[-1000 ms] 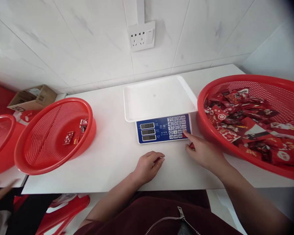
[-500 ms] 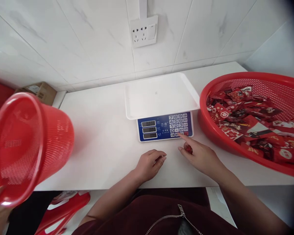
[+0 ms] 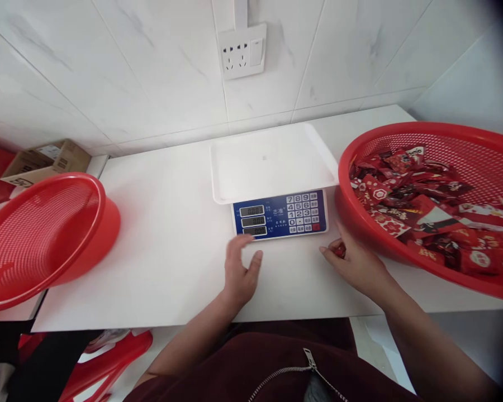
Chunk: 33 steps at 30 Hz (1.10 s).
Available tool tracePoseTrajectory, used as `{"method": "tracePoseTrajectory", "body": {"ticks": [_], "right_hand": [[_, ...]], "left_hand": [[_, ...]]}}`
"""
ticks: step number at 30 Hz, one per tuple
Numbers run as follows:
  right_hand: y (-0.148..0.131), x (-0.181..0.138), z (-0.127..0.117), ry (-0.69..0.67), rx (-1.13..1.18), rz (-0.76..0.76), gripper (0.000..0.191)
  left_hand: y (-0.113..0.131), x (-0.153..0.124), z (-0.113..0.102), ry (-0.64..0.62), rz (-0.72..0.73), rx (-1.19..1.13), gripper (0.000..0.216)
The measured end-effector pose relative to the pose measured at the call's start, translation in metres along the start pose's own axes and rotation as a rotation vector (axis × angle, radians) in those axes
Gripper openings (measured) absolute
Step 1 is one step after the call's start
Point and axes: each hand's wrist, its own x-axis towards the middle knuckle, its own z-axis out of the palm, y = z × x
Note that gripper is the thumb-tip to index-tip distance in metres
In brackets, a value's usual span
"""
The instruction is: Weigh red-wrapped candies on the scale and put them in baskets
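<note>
A digital scale (image 3: pixel 280 212) with a blue keypad front stands mid-table under its white weighing tray (image 3: pixel 272 162). Just in front of its display, my left hand (image 3: pixel 240 273) is raised with thumb and fingers apart, holding nothing. My right hand (image 3: pixel 356 262) is right of the keypad, close beside the red basket (image 3: pixel 362 234). Its curled fingers hold a small red wrapped packet (image 3: pixel 339 249), mostly hidden by the hand. Red wrapped snack packets (image 3: pixel 436 206) fill the bottom of that basket.
To the left, another red basket (image 3: pixel 109 229) is on the white table (image 3: pixel 163 268). Behind it sits a cardboard box (image 3: pixel 69 156). A wall socket (image 3: pixel 243 53) is above the scale. A red stool (image 3: pixel 121 357) and part of another person's dark clothing (image 3: pixel 46 363) show below.
My right hand has drawn back from the keypad toward the right basket. My left hand has opened and risen slightly. The left basket, tilted in another person's hand before, now rests on the table.
</note>
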Motion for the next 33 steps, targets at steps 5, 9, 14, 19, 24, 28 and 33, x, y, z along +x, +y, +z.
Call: {"method": "tracePoseTrajectory", "body": {"ticks": [5,9,14,19,24,28,33], "right_hand": [[-0.005,0.012,0.002,-0.092,0.228,-0.026,0.037],[-0.016,0.011,0.003,-0.104,0.247,-0.089,0.028],[-0.024,0.009,0.007,-0.135,0.234,-0.113,0.034],[-0.016,0.012,0.013,-0.152,0.252,-0.117,0.043],[-0.005,0.016,0.018,-0.16,0.303,-0.132,0.052],[-0.001,0.019,0.02,-0.141,0.257,-0.084,0.058],[0.001,0.021,0.02,-0.104,0.216,-0.084,0.059]], "left_hand": [[-0.004,0.012,-0.011,0.072,-0.394,-0.229,0.048],[0.001,0.015,-0.017,0.046,-0.48,-0.267,0.049],[0.005,0.014,-0.026,0.07,-0.55,-0.217,0.052],[0.0,0.006,-0.031,0.091,-0.541,-0.235,0.052],[-0.005,0.002,-0.028,0.114,-0.527,-0.311,0.052],[-0.01,0.005,-0.028,0.123,-0.534,-0.405,0.052],[-0.013,0.01,-0.03,0.156,-0.543,-0.486,0.05]]}}
